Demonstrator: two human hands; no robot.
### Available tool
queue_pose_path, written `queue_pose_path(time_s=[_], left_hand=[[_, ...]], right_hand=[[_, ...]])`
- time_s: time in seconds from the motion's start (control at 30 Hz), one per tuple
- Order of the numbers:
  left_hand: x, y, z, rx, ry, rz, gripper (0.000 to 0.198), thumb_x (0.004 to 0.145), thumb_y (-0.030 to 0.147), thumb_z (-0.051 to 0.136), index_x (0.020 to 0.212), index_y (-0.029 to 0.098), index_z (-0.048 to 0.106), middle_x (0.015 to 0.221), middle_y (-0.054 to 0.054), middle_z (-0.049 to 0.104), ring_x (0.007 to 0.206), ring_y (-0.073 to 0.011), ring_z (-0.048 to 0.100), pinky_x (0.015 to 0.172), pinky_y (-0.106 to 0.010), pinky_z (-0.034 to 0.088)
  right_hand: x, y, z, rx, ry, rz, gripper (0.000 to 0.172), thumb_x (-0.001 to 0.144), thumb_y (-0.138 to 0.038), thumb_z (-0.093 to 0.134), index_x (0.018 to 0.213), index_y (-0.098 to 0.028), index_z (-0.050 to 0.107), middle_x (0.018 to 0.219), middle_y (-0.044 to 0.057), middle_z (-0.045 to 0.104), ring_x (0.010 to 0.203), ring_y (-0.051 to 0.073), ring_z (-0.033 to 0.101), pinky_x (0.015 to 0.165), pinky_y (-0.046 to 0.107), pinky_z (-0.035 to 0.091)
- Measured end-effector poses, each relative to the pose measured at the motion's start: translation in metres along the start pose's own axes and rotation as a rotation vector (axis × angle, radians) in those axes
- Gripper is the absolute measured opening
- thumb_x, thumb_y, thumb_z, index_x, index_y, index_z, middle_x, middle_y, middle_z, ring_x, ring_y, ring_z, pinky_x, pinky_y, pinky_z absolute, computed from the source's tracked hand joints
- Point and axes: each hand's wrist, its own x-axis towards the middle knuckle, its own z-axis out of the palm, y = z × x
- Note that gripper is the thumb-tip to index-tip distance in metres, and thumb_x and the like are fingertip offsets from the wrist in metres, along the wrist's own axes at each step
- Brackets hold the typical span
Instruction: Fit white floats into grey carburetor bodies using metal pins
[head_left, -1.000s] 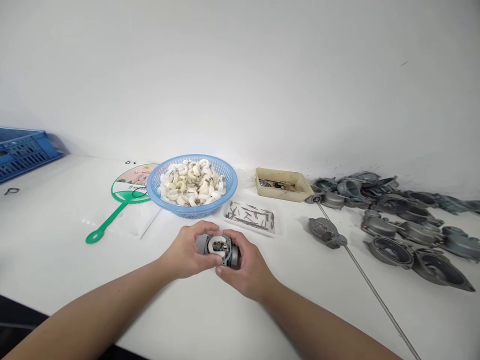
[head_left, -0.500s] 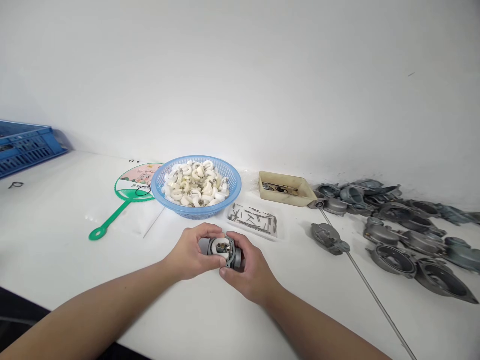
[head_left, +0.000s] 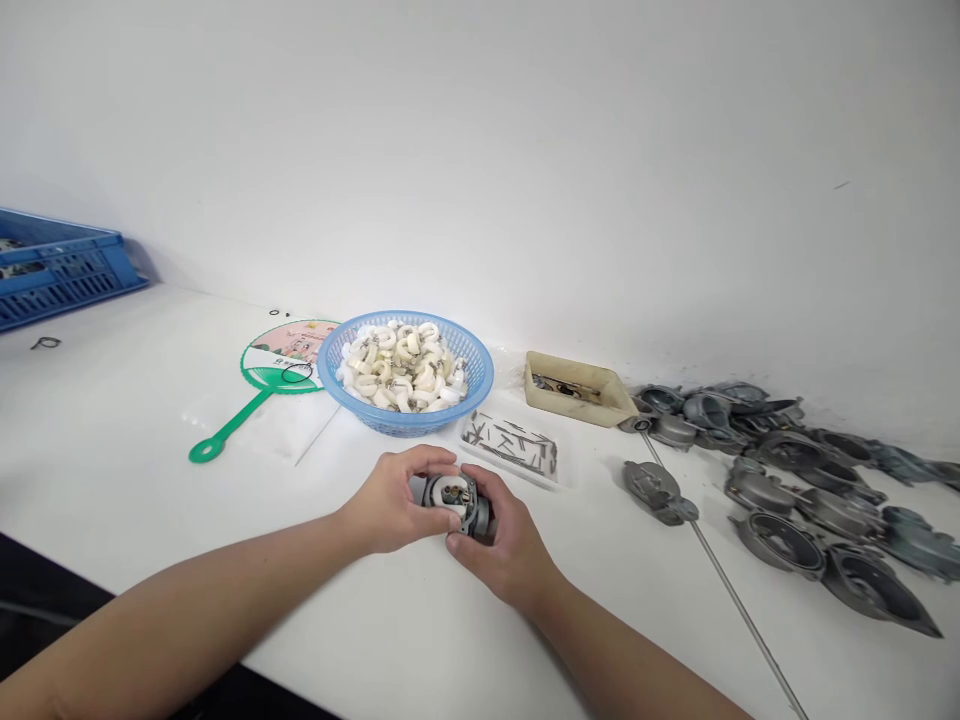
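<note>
At the far left of the white table (head_left: pixel 405 630) stands a blue slatted crate (head_left: pixel 67 280), cut by the edge of view, with dark and pale contents that cannot be identified. A small dark loop (head_left: pixel 46 343) lies in front of it. Next to the right, a green-handled fan (head_left: pixel 268 378) lies flat, a thin black ring (head_left: pixel 298 373) resting on it. A blue basket (head_left: pixel 409 427) follows, heaped with white and cream curved parts (head_left: pixel 401 370). Nearer the person, the left hand (head_left: pixel 409 505) has thumb and fingers clamped on the left side of a grey metal body (head_left: pixel 471 513), held in front of the basket; a white curved piece (head_left: pixel 442 497) sits in its open face. The right hand (head_left: pixel 495 535) grips the right side of the same body, thumb at the near edge and fingers at the far edge; the thumbs are close together. Just beyond the hands, a clear tray (head_left: pixel 525 477) contains scattered dark pins (head_left: pixel 517 447). Behind it stands a cream bin (head_left: pixel 574 400) holding slender items. Farther right, one grey casting (head_left: pixel 658 490) lies by a long metal rod (head_left: pixel 738 598), with many similar castings (head_left: pixel 765 490) grouped beyond.
</note>
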Motion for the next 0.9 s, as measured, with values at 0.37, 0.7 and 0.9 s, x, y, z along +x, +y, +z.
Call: queue_pose_path(time_s=[0.37,0.7,0.9], left_hand=[[-0.001,0.005,-0.001,-0.019,-0.009,0.028,0.053,0.059,0.021,0.077,0.107,0.017,0.056,0.105,-0.01,0.066,0.103,-0.0248,0.059,0.089,-0.038,0.048],[-0.005,0.007,-0.001,0.008,-0.006,-0.004,0.056,0.059,0.024,0.077,0.111,0.018,0.055,0.105,-0.011,0.066,0.102,-0.0249,0.06,0.09,-0.04,0.047],[-0.002,0.005,-0.002,0.031,-0.013,0.007,0.055,0.059,0.026,0.076,0.11,0.019,0.055,0.104,-0.009,0.067,0.1,-0.0242,0.061,0.087,-0.037,0.049]], right_hand=[[-0.007,0.014,0.004,0.056,0.075,-0.023,0.073,0.069,-0.047,0.066,0.129,-0.021,0.033,0.12,0.012,0.05,0.106,0.026,0.053,0.085,0.04,0.049],[-0.017,-0.025,-0.037,-0.398,0.642,-0.084,0.044,0.083,-0.042,0.051,0.12,-0.019,0.043,0.107,0.012,0.057,0.098,0.025,0.055,0.081,0.04,0.048],[0.056,-0.02,-0.078,-0.847,0.205,0.202,0.028,0.08,-0.03,0.051,0.104,-0.017,0.055,0.096,0.008,0.064,0.088,0.02,0.06,0.075,0.031,0.046]])
